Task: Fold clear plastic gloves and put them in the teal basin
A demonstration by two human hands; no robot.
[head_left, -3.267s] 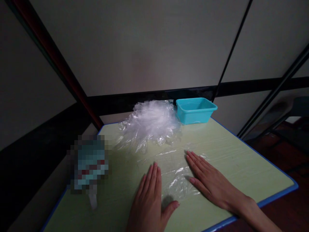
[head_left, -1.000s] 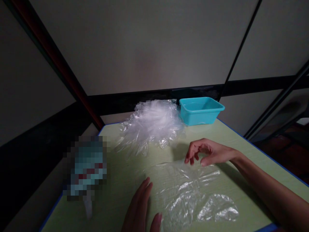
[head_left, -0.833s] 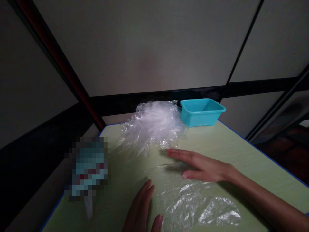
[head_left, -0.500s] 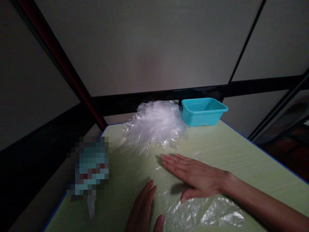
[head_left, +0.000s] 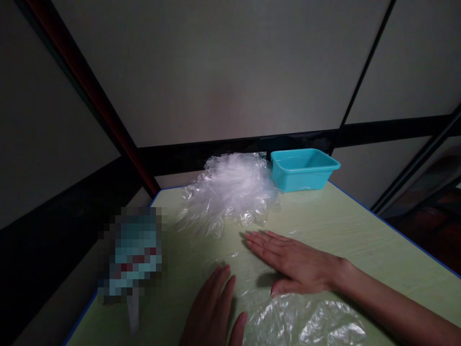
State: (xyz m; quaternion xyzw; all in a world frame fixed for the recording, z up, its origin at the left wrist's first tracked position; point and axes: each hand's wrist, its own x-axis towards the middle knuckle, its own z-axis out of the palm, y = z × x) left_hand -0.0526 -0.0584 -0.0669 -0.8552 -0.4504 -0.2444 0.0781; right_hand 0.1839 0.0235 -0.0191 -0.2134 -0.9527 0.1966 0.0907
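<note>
1. On the green table (head_left: pixel 360 226), the clear plastic film (head_left: pixel 306 322) lies under the left hand (head_left: pixel 212 312) and right hand (head_left: pixel 291 262), fingers straight, together, gripping nothing.
2. Uneven pressing could wrinkle or slide this slick sheet.

A plain, dim workroom rather than a home or kitchen: bare pale wall panels (head_left: pixel 234 72) split by dark frame bars (head_left: pixel 234 153), and a dark reddish floor (head_left: pixel 428 226) at the far right. The only furniture is a green bench (head_left: pixel 360 226) with a blue edge. It carries simple hand-work stock: a heap of clear plastic film (head_left: pixel 230 190) at its far side, a teal plastic tub (head_left: pixel 304 169) just beside the heap, and a loose sheet of clear film (head_left: pixel 306 322) near.
</note>
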